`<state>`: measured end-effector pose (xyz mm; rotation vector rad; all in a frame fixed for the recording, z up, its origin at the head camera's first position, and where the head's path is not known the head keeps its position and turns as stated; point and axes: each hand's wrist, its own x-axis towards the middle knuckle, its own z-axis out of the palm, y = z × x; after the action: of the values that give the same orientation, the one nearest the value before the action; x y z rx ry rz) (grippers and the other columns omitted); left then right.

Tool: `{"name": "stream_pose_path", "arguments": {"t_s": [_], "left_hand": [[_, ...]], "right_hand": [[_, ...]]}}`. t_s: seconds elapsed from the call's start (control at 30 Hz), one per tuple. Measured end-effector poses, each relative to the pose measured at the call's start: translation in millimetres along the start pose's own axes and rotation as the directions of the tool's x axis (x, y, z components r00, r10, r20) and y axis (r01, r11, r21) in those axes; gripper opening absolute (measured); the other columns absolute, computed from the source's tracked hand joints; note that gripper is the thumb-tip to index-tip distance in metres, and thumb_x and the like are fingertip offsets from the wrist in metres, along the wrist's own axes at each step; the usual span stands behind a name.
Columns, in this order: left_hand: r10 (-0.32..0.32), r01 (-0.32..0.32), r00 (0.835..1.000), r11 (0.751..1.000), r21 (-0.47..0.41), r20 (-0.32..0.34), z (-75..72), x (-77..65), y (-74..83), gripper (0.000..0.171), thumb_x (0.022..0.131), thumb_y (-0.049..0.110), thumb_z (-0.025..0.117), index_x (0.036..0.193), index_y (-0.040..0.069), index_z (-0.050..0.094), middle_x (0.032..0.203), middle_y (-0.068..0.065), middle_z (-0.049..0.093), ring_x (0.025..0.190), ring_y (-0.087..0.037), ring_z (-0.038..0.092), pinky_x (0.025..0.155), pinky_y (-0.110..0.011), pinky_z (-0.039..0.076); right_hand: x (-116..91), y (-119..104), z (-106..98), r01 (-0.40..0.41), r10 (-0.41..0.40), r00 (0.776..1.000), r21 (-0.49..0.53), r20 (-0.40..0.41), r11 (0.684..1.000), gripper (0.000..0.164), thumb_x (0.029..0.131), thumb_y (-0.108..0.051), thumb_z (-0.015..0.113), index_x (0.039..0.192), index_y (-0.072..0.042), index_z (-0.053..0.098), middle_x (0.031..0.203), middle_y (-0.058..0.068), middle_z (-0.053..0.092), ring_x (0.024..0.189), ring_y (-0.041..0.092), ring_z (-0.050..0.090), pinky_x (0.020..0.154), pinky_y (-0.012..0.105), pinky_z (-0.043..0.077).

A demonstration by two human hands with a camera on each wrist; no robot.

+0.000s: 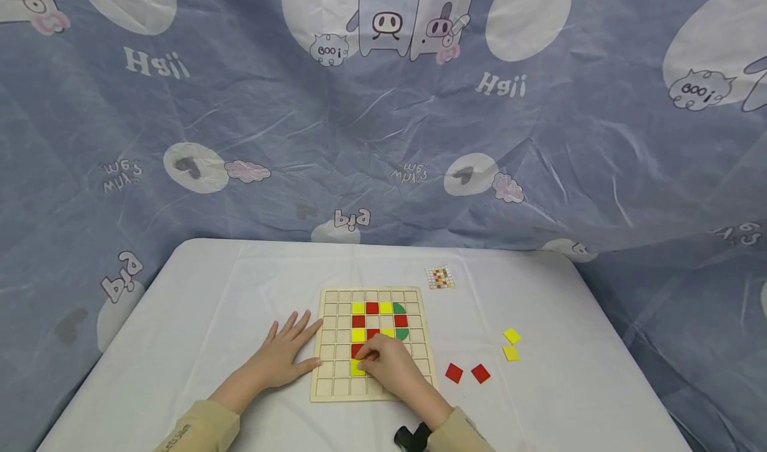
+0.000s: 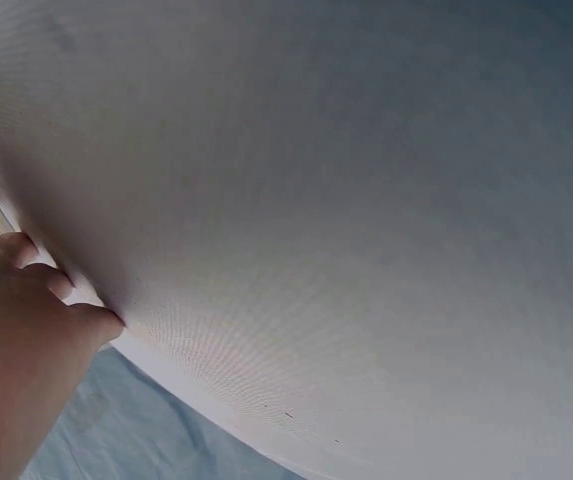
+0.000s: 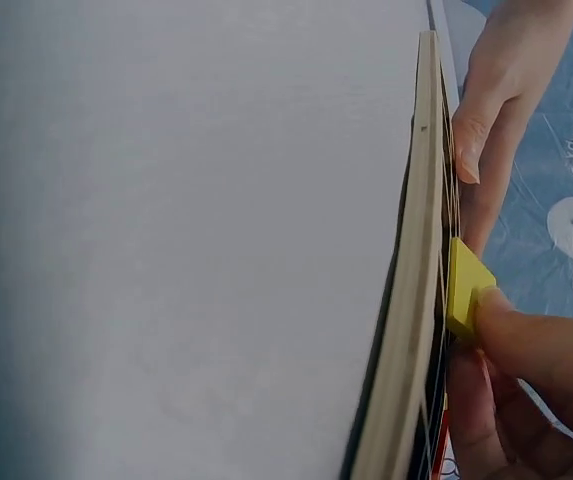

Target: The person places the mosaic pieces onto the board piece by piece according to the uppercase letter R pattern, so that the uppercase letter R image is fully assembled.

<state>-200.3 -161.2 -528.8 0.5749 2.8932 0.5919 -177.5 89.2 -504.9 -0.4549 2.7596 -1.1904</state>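
A wooden grid board [image 1: 327, 350] lies on the table, with red and yellow square tiles and two green rounded pieces [image 1: 401, 334] set in its cells. Between thumb and fingers, my right hand [image 1: 392, 369] pinches a yellow tile [image 1: 357, 368] at the lower end of the left tile column. The right wrist view shows this yellow tile [image 3: 469, 288] tilted against the board's face. My left hand [image 1: 280, 357] lies spread on the table, its thumb and index fingertip at the board's left edge. Part of the tile pattern is hidden behind my right hand.
Right of the board lie two red tiles [image 1: 481, 373] and two yellow tiles [image 1: 511, 353]. A small card with a coloured grid pattern [image 1: 440, 277] sits beyond the board's far right corner. Near my right sleeve is a black object [image 1: 411, 439]. Behind the table hangs a printed blue cloth [image 1: 335, 119].
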Motion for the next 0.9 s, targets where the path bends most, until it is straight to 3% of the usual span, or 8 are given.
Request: {"name": "stream_pose_path", "arguments": {"t_s": [0.3,0.6,0.9], "left_hand": [[-0.001,0.001,1.000,1.000,-0.003,0.000,0.6,0.2,-1.1,0.078,0.089,0.056,0.063,0.154,0.022,0.036,0.163,-0.012,0.026,0.151,-0.039,0.016,0.116,-0.070,0.010],[0.004,-0.004,1.000,1.000,0.003,0.004,0.8,1.4,-2.4,0.079,0.089,0.057,0.062,0.154,0.022,0.035,0.163,-0.012,0.025,0.152,-0.039,0.016,0.117,-0.070,0.009],[0.006,-0.006,1.000,1.000,-0.008,0.012,-0.1,-0.1,-2.0,0.078,0.090,0.057,0.061,0.154,0.021,0.035,0.163,-0.013,0.025,0.151,-0.040,0.016,0.117,-0.069,0.009]], "right_hand": [[-3,-1,-4,0.019,-0.019,1.000,-0.029,-0.003,0.999,0.007,0.082,-0.006,0.078,0.089,-0.008,0.075,0.082,-0.005,0.061,0.069,0.000,0.051,0.062,0.016,0.047],[-16,20,-47,-0.048,0.050,0.995,0.016,-0.081,0.999,0.009,0.088,-0.013,0.074,0.096,-0.010,0.074,0.085,-0.006,0.063,0.075,0.006,0.056,0.067,0.018,0.049],[-39,60,-83,-0.236,0.235,0.951,0.019,-0.199,0.972,0.014,0.083,-0.011,0.078,0.096,-0.013,0.073,0.084,-0.005,0.066,0.075,0.007,0.059,0.066,0.019,0.051]]}}
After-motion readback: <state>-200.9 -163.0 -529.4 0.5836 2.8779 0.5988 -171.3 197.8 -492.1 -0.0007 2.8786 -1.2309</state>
